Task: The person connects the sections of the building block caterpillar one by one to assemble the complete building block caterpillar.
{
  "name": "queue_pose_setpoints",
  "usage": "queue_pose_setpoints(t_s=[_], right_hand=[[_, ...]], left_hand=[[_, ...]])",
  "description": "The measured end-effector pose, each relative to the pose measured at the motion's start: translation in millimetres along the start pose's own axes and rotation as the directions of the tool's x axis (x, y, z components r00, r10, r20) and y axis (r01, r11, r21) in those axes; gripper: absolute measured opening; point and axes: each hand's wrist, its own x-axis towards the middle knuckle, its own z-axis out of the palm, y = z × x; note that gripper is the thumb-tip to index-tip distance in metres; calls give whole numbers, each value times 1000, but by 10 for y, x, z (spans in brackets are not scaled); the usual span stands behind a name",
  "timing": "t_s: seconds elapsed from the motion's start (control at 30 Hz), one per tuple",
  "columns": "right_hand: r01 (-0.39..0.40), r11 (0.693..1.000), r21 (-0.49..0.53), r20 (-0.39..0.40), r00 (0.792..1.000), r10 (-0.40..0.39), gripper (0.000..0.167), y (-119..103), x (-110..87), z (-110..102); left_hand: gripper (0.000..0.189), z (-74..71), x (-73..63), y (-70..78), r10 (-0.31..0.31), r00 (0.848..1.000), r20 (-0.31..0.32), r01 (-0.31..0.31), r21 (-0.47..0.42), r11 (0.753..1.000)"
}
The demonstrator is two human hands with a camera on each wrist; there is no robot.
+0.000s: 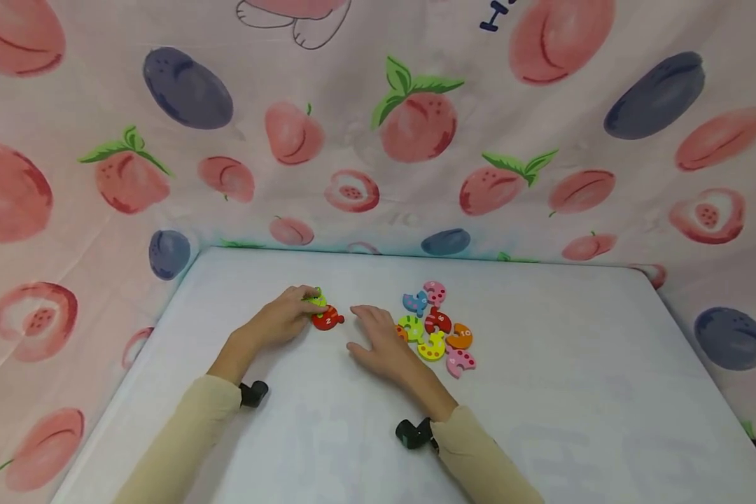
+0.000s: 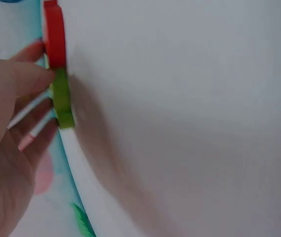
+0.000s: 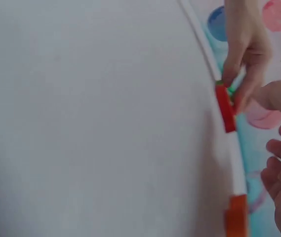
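In the head view my left hand [image 1: 283, 313] pinches a pair of flat animal-shaped number pieces, one red [image 1: 330, 319] and marked 2, the other yellow-green [image 1: 318, 301]. The left wrist view has them edge-on: the thumb lies on the green piece [image 2: 62, 98] close to where it meets the red piece [image 2: 56, 37], with fingers behind both. My right hand [image 1: 384, 341] holds nothing; its fingers are spread and relaxed, between the red piece and a cluster of similar pieces. From the right wrist, the red piece [image 3: 225, 107] shows beside the left fingers.
Right of my right hand lies the cluster of number pieces, among them a blue one [image 1: 415, 302], a yellow one [image 1: 432, 346], an orange one [image 1: 460, 337] and a pink one [image 1: 460, 362]. A fruit-print cloth [image 1: 353, 84] rises behind the white table [image 1: 573, 392].
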Motion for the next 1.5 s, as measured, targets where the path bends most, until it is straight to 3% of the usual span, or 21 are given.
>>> queue_pose_setpoints(t_s=[0.13,0.3,0.57,0.9,1.13,1.5], right_hand=[[-58,994,-91,-68,996,52,62,38,-197,-141],[-117,972,-205,-72,992,105,59,143,-313,-196],[-106,949,-299,-56,994,93,49,228,-348,-236],[-100,965,-241,-14,995,100,51,190,-296,-215],[-151,964,-221,-24,989,149,58,172,-263,-191],[-156,966,-207,-65,987,145,56,166,-199,-156]], left_hand=[[29,54,5,153,-80,996,-36,77,-64,995],[34,133,7,233,-116,988,-99,108,-77,991],[59,179,4,228,-212,975,-70,193,-217,957],[63,236,-28,177,-273,959,-80,243,-265,933],[63,273,-41,153,-274,956,-102,238,-272,932],[61,294,-58,134,-255,958,-134,207,-292,934]])
